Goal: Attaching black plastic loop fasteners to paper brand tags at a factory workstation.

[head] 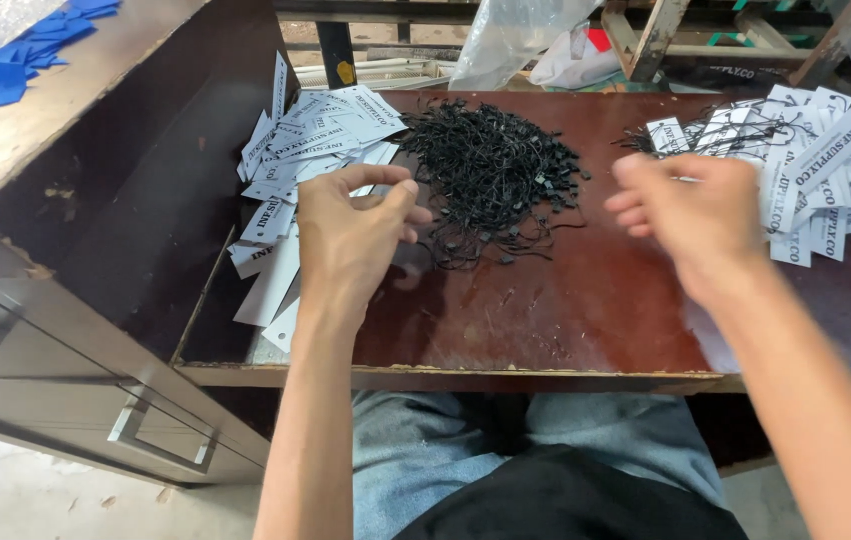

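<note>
A heap of thin black string loops (491,170) lies in the middle of a dark red-brown wooden board (566,310). My left hand (351,235) hovers just left of the heap, fingers curled with the tips near the strings; whether it pinches one is unclear. My right hand (691,215) is blurred, to the right of the heap, beside a pile of white paper tags with strings attached (806,170). A second pile of white paper tags without strings (316,150) spreads out to the left, behind my left hand.
A dark wooden cabinet with metal drawer handles (161,440) stands at the left, with blue cloth pieces (26,55) on its top. Clear plastic bags (516,35) and wooden frames lie behind the board. My lap in grey and black cloth is under the front edge.
</note>
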